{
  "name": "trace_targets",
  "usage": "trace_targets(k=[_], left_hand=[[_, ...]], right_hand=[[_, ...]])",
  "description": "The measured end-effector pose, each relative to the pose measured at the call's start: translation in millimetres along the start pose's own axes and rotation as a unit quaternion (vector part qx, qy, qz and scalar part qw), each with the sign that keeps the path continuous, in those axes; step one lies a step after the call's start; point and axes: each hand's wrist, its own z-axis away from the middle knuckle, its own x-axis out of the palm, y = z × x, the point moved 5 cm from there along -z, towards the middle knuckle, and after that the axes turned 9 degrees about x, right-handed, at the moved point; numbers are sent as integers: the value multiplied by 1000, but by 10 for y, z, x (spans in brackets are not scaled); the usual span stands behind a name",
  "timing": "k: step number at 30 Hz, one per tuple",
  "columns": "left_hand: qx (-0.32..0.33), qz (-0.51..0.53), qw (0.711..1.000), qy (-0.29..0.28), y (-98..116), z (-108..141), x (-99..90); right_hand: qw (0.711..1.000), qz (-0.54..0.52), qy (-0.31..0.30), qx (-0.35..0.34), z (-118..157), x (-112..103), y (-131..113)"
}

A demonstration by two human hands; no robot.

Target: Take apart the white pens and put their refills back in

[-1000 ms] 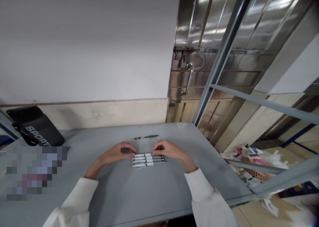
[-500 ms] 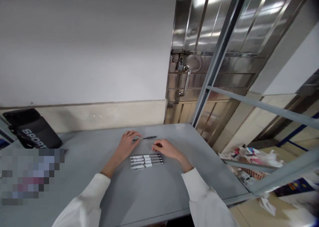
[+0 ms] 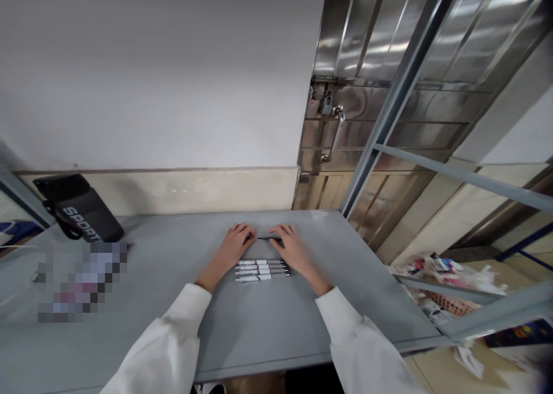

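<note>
A thin dark pen lies crosswise near the back of the table, with its ends partly covered by my fingers. My left hand has its thumb and fingertips closed around the left end. At the right end, my right hand holds the pen between thumb and bent fingers. Just in front of both hands, several white-and-grey pens lie side by side in a neat row on the tabletop.
The grey table meets a wall at the back. To the left are a black case marked SPORT and a blurred-out item. A metal frame post rises at the right corner, with a basket beyond it.
My right hand has moved up to the dark pen and taken its right end. The left hand stays at the left end. The whole view has shifted slightly.
</note>
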Motion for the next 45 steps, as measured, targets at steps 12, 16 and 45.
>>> trace_targets(k=[12, 16, 45], left_hand=[[48, 4, 997, 54, 290, -14, -167], [53, -65, 995, 47, 345, -16, -209], [11, 78, 996, 44, 270, 49, -237]], right_hand=[[999, 15, 17, -27, -59, 10, -13], [999, 16, 12, -27, -38, -27, -109], [969, -248, -7, -5, -58, -115, -160]])
